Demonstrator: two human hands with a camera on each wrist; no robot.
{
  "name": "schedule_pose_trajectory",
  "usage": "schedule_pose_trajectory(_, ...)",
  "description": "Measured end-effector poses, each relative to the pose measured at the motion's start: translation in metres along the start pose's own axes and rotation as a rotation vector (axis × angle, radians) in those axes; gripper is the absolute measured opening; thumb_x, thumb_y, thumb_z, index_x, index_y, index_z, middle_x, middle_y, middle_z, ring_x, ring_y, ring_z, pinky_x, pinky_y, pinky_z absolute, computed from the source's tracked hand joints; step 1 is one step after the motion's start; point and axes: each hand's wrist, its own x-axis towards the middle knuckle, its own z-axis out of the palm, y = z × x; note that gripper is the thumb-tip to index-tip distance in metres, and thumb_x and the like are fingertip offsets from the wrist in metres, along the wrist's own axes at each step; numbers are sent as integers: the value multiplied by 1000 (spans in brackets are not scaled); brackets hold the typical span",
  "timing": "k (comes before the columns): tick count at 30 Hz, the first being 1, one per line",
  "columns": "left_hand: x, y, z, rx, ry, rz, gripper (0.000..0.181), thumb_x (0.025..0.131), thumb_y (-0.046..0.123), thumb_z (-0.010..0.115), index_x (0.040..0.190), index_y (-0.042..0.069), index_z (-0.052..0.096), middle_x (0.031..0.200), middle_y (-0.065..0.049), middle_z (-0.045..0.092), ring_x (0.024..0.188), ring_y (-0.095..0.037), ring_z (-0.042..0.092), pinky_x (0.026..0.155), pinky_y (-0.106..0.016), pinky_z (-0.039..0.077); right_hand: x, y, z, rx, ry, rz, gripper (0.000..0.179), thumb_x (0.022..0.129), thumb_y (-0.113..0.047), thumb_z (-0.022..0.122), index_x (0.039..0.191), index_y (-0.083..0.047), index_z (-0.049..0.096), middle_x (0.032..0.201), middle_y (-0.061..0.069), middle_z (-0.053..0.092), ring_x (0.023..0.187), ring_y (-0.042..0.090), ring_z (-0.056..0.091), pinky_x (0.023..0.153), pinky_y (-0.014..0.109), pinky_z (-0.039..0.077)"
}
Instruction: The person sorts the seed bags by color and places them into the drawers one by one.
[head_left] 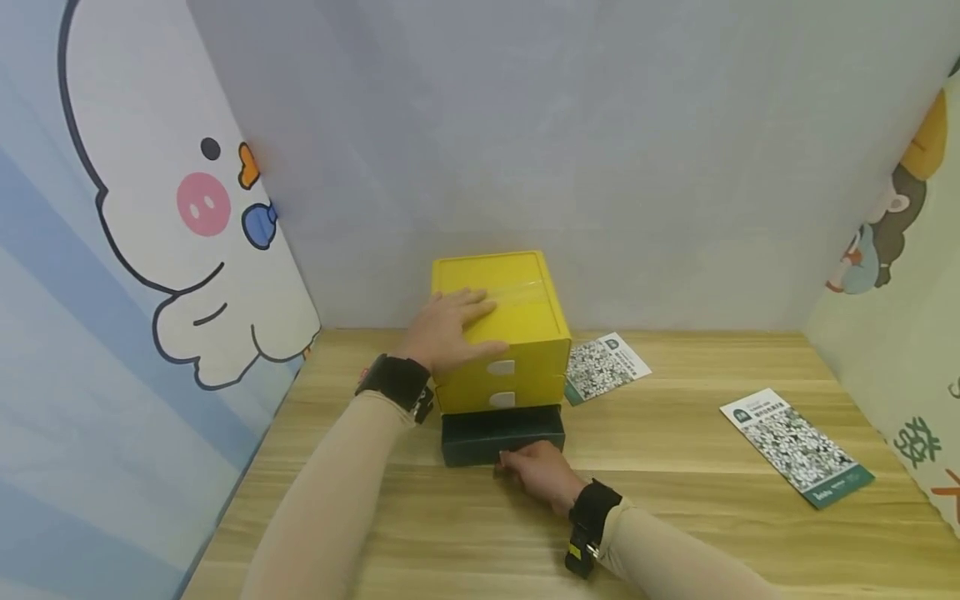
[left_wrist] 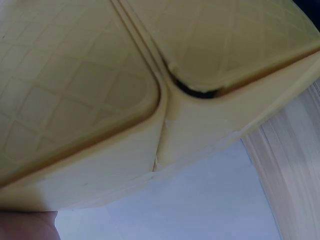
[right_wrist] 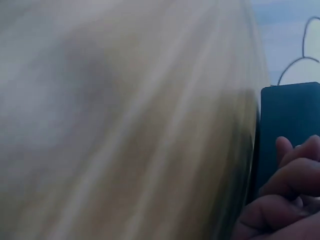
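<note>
A yellow drawer box (head_left: pixel 525 321) stands at the back middle of the table, two pale handle tabs on its front. My left hand (head_left: pixel 448 332) rests on its top left edge, fingers fairly straight across the lid. The box's yellow side, with a raised lattice pattern, fills much of the left wrist view. At the bottom, a dark green drawer (head_left: pixel 468 450) sticks out toward me. With curled fingers my right hand (head_left: pixel 542 475) grips the front of this drawer; the exact grip point is partly hidden. The right wrist view shows those bent fingers against the green front (right_wrist: pixel 290 110).
One printed card (head_left: pixel 600 367) lies just right of the box, partly behind it. Another card (head_left: pixel 798 446) is farther right on the wooden table (head_left: pixel 660 517). A grey wall (head_left: pixel 600 167) rises close behind the box, with cartoon-printed panels at both sides.
</note>
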Motion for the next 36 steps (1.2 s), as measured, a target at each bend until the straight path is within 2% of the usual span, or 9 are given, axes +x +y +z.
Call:
schedule_pose_trajectory(7, -1, 0, 0, -4, -4, -7, 80, 82, 73, 53, 146, 24, 45, 153, 0, 35, 143, -23, 26, 118, -48, 6, -11, 1, -1, -215, -56, -72, 50, 97, -32, 55, 58, -1, 60, 47, -7, 44, 40, 9, 32, 39, 24, 24)
schedule_pose_trajectory(13, -1, 1, -1, -12, -9, -14, 80, 83, 72, 53, 146, 24, 45, 153, 1, 35, 143, -23, 26, 118, -47, 6, -17, 0, -1, -392, -59, -151, 52, 99, -33, 51, 53, -11, 58, 44, -11, 42, 39, 7, 34, 38, 25, 24)
schedule_pose_trajectory(19, -2, 1, -1, -9, -9, -15, 79, 83, 71, 53, 146, 24, 45, 153, 1, 35, 143, -22, 25, 118, -48, 6, -29, 0, 2, -568, -27, -264, 52, 100, -31, 51, 49, -21, 46, 43, -14, 32, 38, 6, 29, 38, 23, 23)
schedule_pose_trajectory(23, -2, 2, -1, -8, -9, -15, 79, 83, 72, 53, 146, 24, 44, 153, 1, 35, 143, -23, 25, 118, -48, 6, -37, -2, 3, -677, -15, -326, 47, 99, -30, 53, 52, -22, 52, 46, -13, 35, 41, 6, 32, 41, 24, 27)
schedule_pose_trajectory(27, -1, 2, -1, -6, -5, -15, 79, 83, 71, 54, 146, 24, 45, 153, 0, 36, 143, -23, 25, 118, -48, 6, -44, -4, 3, -732, -30, -352, 45, 99, -31, 53, 55, -21, 55, 48, -11, 39, 43, 5, 35, 43, 25, 31)
schedule_pose_trajectory(31, -2, 1, 0, -8, 0, -11, 78, 83, 69, 55, 146, 23, 45, 153, 0, 36, 143, -24, 26, 118, -49, 7, -51, -4, 4, -740, -57, -365, 46, 100, -32, 52, 55, -22, 54, 49, -12, 42, 45, 3, 40, 44, 24, 35)
schedule_pose_trajectory(36, -1, 1, 0, -1, -6, -10, 79, 83, 70, 54, 146, 24, 44, 153, 0, 35, 143, -24, 25, 118, -49, 6, -57, -3, 6, -744, -79, -358, 47, 99, -33, 53, 53, -22, 48, 48, -13, 34, 44, 3, 34, 43, 23, 31)
